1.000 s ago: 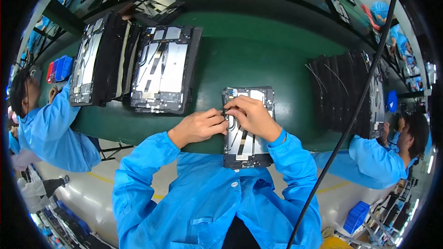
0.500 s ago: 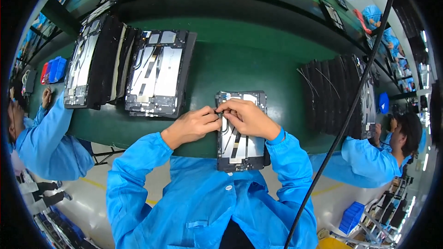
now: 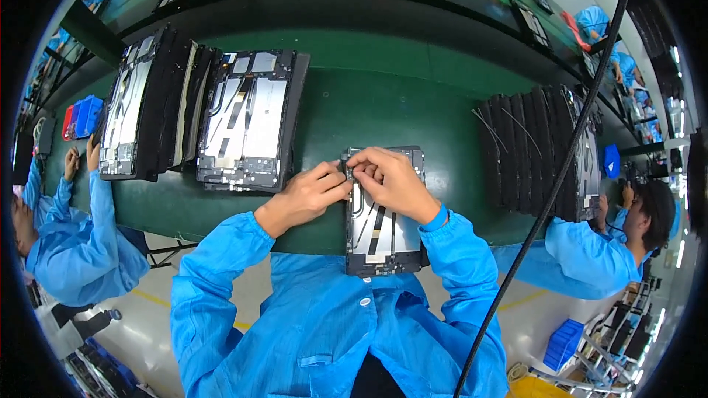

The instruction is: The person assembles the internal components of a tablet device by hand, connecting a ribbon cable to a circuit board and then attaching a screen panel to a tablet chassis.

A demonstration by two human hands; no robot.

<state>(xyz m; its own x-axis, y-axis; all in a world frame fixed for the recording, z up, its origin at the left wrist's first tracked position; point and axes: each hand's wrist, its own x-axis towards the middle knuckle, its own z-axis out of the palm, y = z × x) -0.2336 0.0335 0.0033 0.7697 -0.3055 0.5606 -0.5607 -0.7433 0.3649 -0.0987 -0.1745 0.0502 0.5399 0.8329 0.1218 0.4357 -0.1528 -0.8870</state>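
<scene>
Head view, working left to right: at the far left edge I see 1 co-worker's sleeve (image 3: 74, 243) in blue. In the upper left, a stack of dark panels (image 3: 147, 114) leans on edge, too tightly packed for me to count. Just beside it, 1 open panel (image 3: 247, 121) lies face up on the green table (image 3: 383, 96), probably staged within reach.

At centre, 1 opened tablet chassis (image 3: 383, 228) lies flat at the table's near edge, long side running away from me, so both hands can work its top. My left hand (image 3: 306, 195) pinches its fingertips together at the chassis's upper left corner. My right hand (image 3: 394, 180) rests over the top edge, fingers curled down; what they press I cannot tell.

Right of centre, another packed row of dark panels (image 3: 538, 151) stands on edge, and 1 more co-worker (image 3: 627, 236) sits at the right edge.
</scene>
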